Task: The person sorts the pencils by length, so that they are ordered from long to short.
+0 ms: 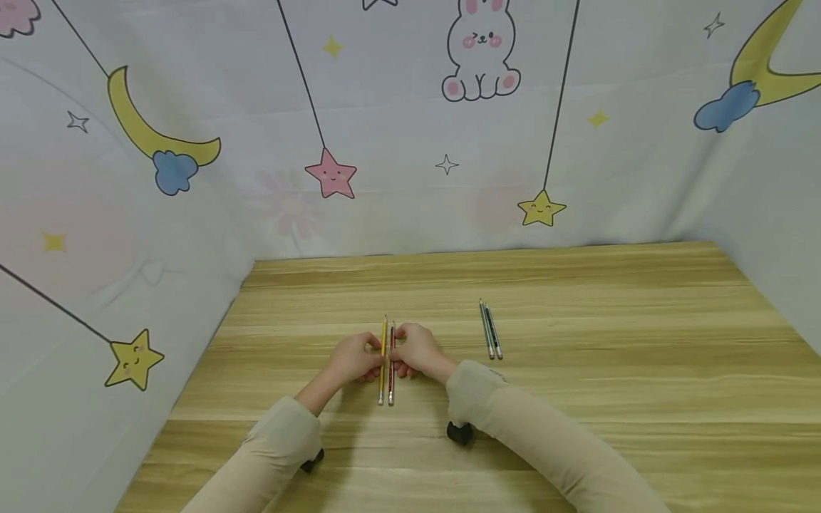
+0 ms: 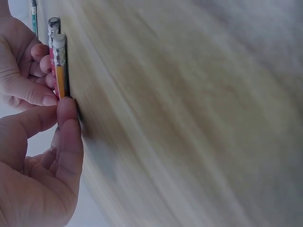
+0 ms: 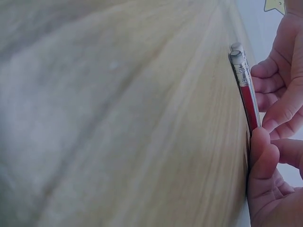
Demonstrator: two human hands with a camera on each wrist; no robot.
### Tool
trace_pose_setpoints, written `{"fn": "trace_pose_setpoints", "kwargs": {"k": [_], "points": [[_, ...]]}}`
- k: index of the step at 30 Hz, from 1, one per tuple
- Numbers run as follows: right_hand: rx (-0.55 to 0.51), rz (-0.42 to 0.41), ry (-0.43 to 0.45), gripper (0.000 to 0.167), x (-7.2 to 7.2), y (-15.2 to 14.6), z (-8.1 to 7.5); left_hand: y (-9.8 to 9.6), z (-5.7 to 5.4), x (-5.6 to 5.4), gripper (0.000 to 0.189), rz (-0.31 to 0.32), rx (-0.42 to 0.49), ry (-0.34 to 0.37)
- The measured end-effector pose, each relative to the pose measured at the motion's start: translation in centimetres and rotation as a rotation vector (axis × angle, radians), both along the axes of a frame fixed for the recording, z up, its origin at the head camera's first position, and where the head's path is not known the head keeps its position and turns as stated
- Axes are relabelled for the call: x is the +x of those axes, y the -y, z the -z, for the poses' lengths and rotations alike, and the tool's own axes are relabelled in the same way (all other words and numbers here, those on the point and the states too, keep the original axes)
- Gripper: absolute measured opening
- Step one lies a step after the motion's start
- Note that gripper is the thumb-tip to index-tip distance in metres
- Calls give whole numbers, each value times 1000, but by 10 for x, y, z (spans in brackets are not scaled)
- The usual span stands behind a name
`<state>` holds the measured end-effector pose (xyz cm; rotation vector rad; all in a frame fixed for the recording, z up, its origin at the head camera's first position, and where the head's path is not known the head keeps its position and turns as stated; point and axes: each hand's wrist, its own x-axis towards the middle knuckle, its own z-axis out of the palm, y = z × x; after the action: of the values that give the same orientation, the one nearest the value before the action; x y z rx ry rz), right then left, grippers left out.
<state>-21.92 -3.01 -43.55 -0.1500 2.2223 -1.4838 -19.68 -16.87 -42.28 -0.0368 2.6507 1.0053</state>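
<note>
A yellow pencil (image 1: 383,363) and a red pencil (image 1: 392,367) lie side by side near the table's middle, eraser ends toward me. My left hand (image 1: 355,358) pinches the yellow pencil between thumb and finger from the left. From the other side my right hand (image 1: 418,350) pinches the red pencil. In the left wrist view, the yellow pencil's white eraser (image 2: 58,40) sits close beside the red one's darker end (image 2: 54,22). The right wrist view shows the red barrel (image 3: 249,106) running down into the right fingertips.
Farther right on the wooden table (image 1: 609,342) lie a green pencil (image 1: 487,329) and a dark patterned pencil (image 1: 494,331), nearly parallel. A white cloth (image 1: 410,206) printed with moons, stars and a rabbit hangs behind the table and along its sides.
</note>
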Motion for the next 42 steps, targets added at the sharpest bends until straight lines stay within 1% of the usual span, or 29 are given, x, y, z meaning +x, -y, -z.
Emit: {"fn": "trace_pose_setpoints", "kwargs": {"k": [9, 12, 15, 18, 23, 28, 34, 37, 42], "points": [[5, -17, -26, 42, -2, -8, -2, 1, -6, 2, 26, 0, 41, 69], [15, -25, -28, 41, -3, -15, -3, 1, -10, 4, 24, 3, 36, 73], [28, -38, -21, 38, -3, -23, -5, 0, -14, 6, 22, 4, 15, 58], [28, -58, -24, 32, -2, -32, -5, -1, -17, 7, 21, 17, -33, 21], [36, -81, -45, 25, 0, -43, -4, -2, -18, 8, 18, 33, -82, -22], [56, -100, -75, 22, 3, -53, -5, -3, -16, 8, 16, 37, -85, -39], [55, -112, -68, 20, 4, -64, -6, -6, -18, 7, 15, 54, -92, -37], [51, -126, -71, 20, 5, -70, -8, -9, -20, 6, 14, 69, -83, -38], [47, -160, -72, 21, 7, -81, -13, -20, -24, 7, 15, 98, -36, -73]]}}
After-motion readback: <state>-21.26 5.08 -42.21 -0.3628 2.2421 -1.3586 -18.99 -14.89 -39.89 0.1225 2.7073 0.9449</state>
